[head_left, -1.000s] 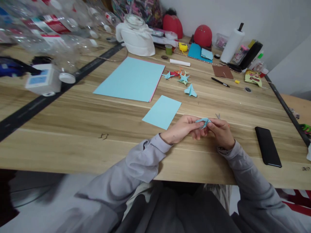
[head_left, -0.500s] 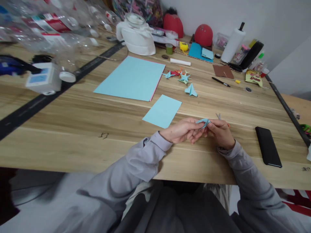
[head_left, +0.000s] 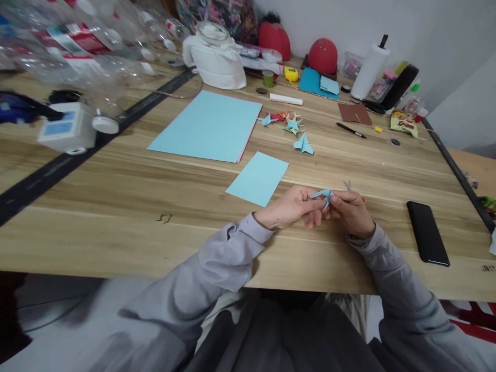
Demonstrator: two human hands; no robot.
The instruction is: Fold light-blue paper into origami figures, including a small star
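Lettering on the yellow packet [head_left: 403, 123] and bottle labels [head_left: 92, 40] is unreadable. Angled inward, the left hand [head_left: 295, 206] and right hand [head_left: 353, 213] pinch a folded blue paper [head_left: 327, 194] between them, above the table [head_left: 116, 232].

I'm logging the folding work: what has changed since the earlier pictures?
The small folded blue paper now looks more spread than half a second ago, one point angling downward, between the left hand and right hand. Neither visibly let go. The loose blue sheet, scissors and phone stayed put.
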